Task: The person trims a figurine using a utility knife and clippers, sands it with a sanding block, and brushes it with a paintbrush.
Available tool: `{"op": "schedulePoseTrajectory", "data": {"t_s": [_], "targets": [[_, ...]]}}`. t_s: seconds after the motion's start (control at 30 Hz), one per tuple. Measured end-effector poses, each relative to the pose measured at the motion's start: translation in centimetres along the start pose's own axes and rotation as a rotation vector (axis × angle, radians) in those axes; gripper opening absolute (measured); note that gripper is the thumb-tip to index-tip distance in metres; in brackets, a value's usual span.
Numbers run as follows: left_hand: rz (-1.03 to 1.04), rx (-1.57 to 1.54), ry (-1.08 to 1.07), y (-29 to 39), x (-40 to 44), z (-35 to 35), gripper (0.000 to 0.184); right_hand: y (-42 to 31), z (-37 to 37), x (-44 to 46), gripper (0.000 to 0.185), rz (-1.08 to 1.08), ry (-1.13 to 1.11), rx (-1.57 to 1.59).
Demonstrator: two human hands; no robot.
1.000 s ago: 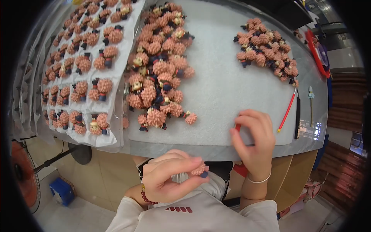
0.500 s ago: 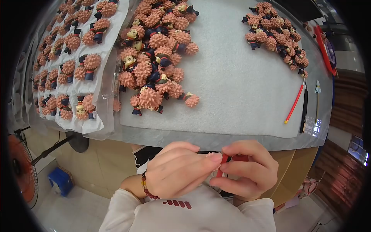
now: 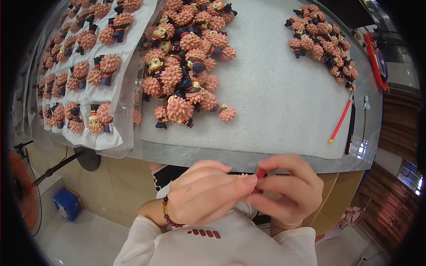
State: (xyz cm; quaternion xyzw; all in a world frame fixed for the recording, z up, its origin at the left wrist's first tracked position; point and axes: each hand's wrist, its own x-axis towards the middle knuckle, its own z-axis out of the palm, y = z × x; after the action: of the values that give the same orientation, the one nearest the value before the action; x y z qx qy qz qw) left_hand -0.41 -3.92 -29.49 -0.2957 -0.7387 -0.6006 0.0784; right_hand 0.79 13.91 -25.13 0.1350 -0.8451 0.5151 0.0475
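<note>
In front of my chest, my left hand [image 3: 208, 190] is closed around a small figurine [image 3: 245, 175] with pinkish spiky hair. Only a sliver of the figurine shows; the fingers cover the rest. My right hand [image 3: 288, 190] has its fingers curled beside the left thumb, on a small red piece [image 3: 260, 174]. I cannot make out whether that red piece is part of the figurine or separate. A dense pile of figurines [image 3: 182, 80] with pink spiky hair and dark blue clothes lies on the table beyond my hands.
A white padded sheet [image 3: 266, 111] covers the grey table. Trays lined with white paper [image 3: 100, 137] hold rows of figurines at left. A second group of figurines [image 3: 319, 40] lies at far right, near a red brush [image 3: 339, 120] and a black stick [image 3: 350, 128]. A fan [image 3: 24, 195] stands at lower left.
The right fingers have shifted around the red piece and spread slightly; less of the red shows. My left hand has barely moved. The table scene has shifted slightly right in view.
</note>
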Motion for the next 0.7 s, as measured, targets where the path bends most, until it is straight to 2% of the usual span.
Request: {"op": "schedulePoseTrajectory", "data": {"t_s": [0.03,0.13,0.23,0.3,0.37,0.5,0.7], "targets": [[0.007,-0.007,-0.002,0.0,0.1,0.0,0.039,0.2,0.1,0.1,0.029,0.029,0.042,-0.012],[0.007,-0.015,-0.004,0.0,0.2,0.0,0.039,-0.1,-0.4,0.5,0.027,-0.059,-0.078,0.029],[-0.043,-0.082,0.025,-0.2,0.3,0.0,0.039,0.7,-0.2,0.6,0.026,0.007,-0.027,-0.006],[-0.115,-0.223,0.086,-0.3,0.5,0.3,0.039,1.2,-0.7,0.8,0.026,0.042,0.048,0.065],[-0.133,-0.339,0.049,-0.5,0.6,-0.1,0.041,2.1,-1.4,0.8,0.029,0.005,0.122,0.112],[-0.169,-0.484,-0.001,-0.6,1.0,-0.6,0.043,2.6,-1.1,0.4,0.030,0.065,0.330,0.141],[-0.096,-0.383,-0.057,-0.8,1.2,-0.5,0.046,3.3,-1.5,0.3,0.027,0.116,0.360,0.068]]}}
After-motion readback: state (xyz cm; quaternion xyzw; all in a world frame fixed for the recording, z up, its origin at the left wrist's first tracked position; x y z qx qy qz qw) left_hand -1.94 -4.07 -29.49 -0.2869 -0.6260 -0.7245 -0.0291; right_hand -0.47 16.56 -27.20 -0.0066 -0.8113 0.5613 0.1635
